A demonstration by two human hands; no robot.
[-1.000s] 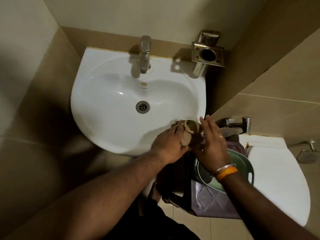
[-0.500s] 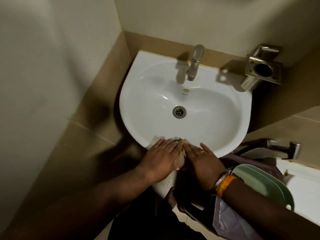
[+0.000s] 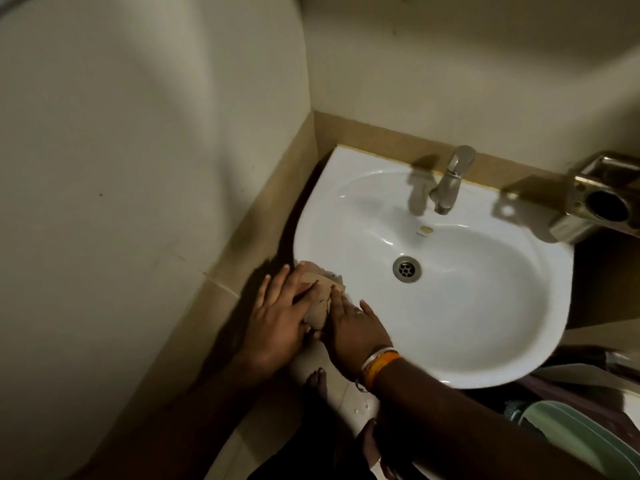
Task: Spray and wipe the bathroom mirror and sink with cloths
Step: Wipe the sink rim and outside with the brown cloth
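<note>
A white wall-mounted sink fills the right half of the view, with a steel drain in its bowl. A crumpled beige cloth lies on the sink's front-left rim. My left hand presses flat on the cloth's left side, fingers spread. My right hand, with bangles at the wrist, presses on the cloth's right side. Both palms hold the cloth against the rim. The mirror is out of view.
A steel tap stands at the sink's back. A metal holder is fixed to the wall at right. A green basin and a dark bucket sit at bottom right. The left wall is close. My bare feet show on the floor tiles.
Both hands have slid the cloth along the sink's front rim from its right side to its left side. The view has swung left with them.
</note>
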